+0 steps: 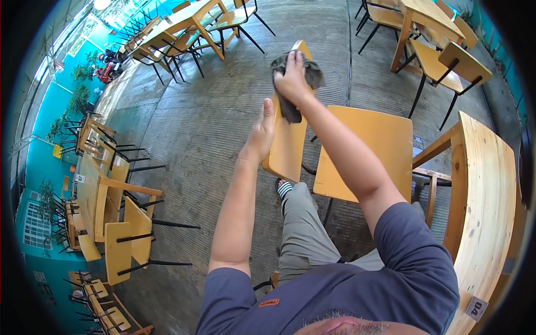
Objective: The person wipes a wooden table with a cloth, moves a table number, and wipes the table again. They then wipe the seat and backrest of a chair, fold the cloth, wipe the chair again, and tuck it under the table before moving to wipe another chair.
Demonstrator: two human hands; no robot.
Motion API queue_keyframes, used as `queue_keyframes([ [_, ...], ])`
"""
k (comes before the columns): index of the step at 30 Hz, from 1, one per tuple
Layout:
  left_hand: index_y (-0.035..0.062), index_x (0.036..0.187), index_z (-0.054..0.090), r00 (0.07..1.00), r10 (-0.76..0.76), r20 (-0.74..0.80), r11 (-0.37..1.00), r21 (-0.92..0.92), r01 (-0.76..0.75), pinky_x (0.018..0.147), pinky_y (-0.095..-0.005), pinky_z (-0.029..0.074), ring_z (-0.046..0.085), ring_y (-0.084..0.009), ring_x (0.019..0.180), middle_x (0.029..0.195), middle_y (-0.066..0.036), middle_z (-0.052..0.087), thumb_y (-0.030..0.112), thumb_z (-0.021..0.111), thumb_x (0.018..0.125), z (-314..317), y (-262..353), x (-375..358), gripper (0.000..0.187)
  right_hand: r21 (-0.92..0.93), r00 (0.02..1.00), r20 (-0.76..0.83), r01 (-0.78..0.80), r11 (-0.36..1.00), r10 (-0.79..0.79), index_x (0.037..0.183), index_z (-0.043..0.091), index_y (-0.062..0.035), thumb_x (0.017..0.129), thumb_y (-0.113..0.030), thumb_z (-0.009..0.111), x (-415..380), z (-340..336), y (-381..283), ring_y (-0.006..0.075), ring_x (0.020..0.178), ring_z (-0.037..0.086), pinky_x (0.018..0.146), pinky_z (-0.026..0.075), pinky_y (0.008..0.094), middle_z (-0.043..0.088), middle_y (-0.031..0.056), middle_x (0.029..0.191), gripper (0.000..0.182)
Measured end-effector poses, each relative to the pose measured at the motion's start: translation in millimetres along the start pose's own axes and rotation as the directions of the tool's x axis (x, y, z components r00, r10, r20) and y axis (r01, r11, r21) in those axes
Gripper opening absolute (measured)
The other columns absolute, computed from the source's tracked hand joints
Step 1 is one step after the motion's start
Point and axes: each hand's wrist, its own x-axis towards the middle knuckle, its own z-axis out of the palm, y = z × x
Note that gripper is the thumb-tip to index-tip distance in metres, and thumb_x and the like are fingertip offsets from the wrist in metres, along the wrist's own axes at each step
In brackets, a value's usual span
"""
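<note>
Beside me stands a chair with a yellow wooden seat (368, 148) and a narrow wooden backrest (287, 148). My right hand (292, 82) presses a dark grey-brown cloth (289, 109) against the upper part of the backrest, its fingers laid over the bunched fabric. Part of the cloth hangs past the far edge. My left hand (262, 133) holds the backrest's near-left edge. One digit points up along that edge, while the other fingers are mostly hidden behind the wood.
A wooden table (486, 223) with a "04" tag (475, 307) runs along my right. More tables and chairs stand at the upper left, upper right (458, 67) and left (125, 240). Ridged concrete floor (223, 111) lies between them. Plants and a red motorcycle (106, 72) are near the turquoise wall.
</note>
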Motion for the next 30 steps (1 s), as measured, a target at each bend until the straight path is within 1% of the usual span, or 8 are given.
queue_keyframes([
  [6, -0.0001, 0.157, 0.028, 0.993, -0.04, -0.108, 0.986, 0.157, 0.057, 0.122, -0.0421, 0.025, 0.032, -0.0404, 0.15, 0.157, -0.027, 0.04, 0.074, 0.021, 0.101, 0, -2, -4, 0.093, -0.199, 0.949, 0.069, -0.289, 0.936, 0.308, 0.16, 0.016, 0.0023, 0.085, -0.027, 0.065, 100, -9, 9, 0.0462, 0.152, 0.023, 0.125, 0.024, 0.0443, 0.013, 0.0278, 0.166, 0.094],
  [8, 0.0043, 0.156, 0.032, 0.994, -0.022, -0.105, 0.984, 0.171, 0.04, 0.12, -0.0435, 0.03, 0.037, -0.0408, 0.147, 0.153, -0.027, 0.044, 0.067, 0.025, 0.105, -1, 2, -3, 0.081, -0.142, 0.938, 0.17, -0.28, 0.949, 0.302, 0.158, 0.03, -0.0014, 0.085, -0.031, 0.063, 129, -16, 31, 0.0434, 0.149, 0.032, 0.123, 0.029, 0.0439, 0.029, 0.0274, 0.162, 0.086],
  [11, 0.0101, 0.156, 0.037, 0.995, -0.083, -0.058, 0.993, 0.078, 0.088, 0.12, -0.0397, 0.029, 0.038, -0.0342, 0.147, 0.154, -0.02, 0.046, 0.063, 0.031, 0.107, -4, 6, -3, 0.072, 0.035, 0.966, 0.002, -0.26, 0.965, 0.26, 0.153, 0.042, -0.005, 0.09, -0.042, 0.058, 136, -1, 59, 0.0396, 0.143, 0.043, 0.121, 0.033, 0.044, 0.046, 0.0264, 0.152, 0.074],
  [16, 0.0124, 0.154, 0.041, 0.991, -0.1, -0.093, 0.994, 0.043, 0.104, 0.118, -0.0395, 0.032, 0.043, -0.0316, 0.144, 0.15, -0.019, 0.05, 0.057, 0.035, 0.108, -3, -11, 5, 0.064, 0.287, 0.89, -0.019, -0.431, 0.856, 0.455, 0.15, 0.044, -0.0005, 0.105, -0.044, 0.038, 97, 10, 90, 0.0431, 0.143, 0.04, 0.118, 0.034, 0.0466, 0.045, 0.0285, 0.152, 0.063],
  [20, 0.0088, 0.156, 0.034, 0.991, -0.089, -0.097, 0.989, 0.106, 0.099, 0.118, -0.0449, 0.033, 0.041, -0.0418, 0.145, 0.153, -0.026, 0.046, 0.057, 0.031, 0.108, -4, -7, 3, 0.068, 0.39, 0.919, -0.151, -0.283, 0.876, 0.364, 0.149, 0.042, 0.005, 0.106, -0.042, 0.037, 27, 52, 141, 0.0434, 0.144, 0.038, 0.12, 0.031, 0.0436, 0.041, 0.027, 0.155, 0.064],
  [24, 0.0075, 0.156, 0.034, 0.993, -0.063, -0.102, 0.997, 0.045, 0.068, 0.12, -0.0439, 0.031, 0.037, -0.042, 0.147, 0.155, -0.026, 0.043, 0.059, 0.031, 0.107, -4, -17, 8, 0.072, 0.507, 0.954, -0.041, -0.237, 0.829, 0.298, 0.154, 0.031, 0.0061, 0.107, -0.035, 0.043, -93, 32, 72, 0.0393, 0.148, 0.034, 0.121, 0.027, 0.0405, 0.033, 0.0272, 0.159, 0.064],
  [26, 0.0039, 0.155, 0.039, 0.989, -0.053, -0.136, 0.998, 0.019, 0.056, 0.12, -0.0381, 0.029, 0.04, -0.0315, 0.147, 0.154, -0.02, 0.047, 0.059, 0.032, 0.108, -3, -16, 6, 0.073, 0.562, 0.964, -0.003, -0.218, 0.798, 0.265, 0.154, 0.029, 0.0069, 0.107, -0.029, 0.046, -160, 14, 21, 0.038, 0.149, 0.033, 0.121, 0.027, 0.0404, 0.031, 0.0278, 0.16, 0.062],
  [30, -0.0009, 0.157, 0.034, 0.994, -0.083, -0.069, 0.995, -0.066, 0.079, 0.121, -0.0397, 0.028, 0.035, -0.0341, 0.149, 0.159, -0.021, 0.04, 0.073, 0.019, 0.102, -7, -23, 9, 0.093, 0.458, 0.992, -0.024, 0.118, 0.881, -0.121, 0.155, 0.028, 0.0058, 0.104, -0.018, 0.049, -240, -31, -46, 0.0407, 0.149, 0.03, 0.122, 0.025, 0.043, 0.028, 0.0264, 0.161, 0.061],
])
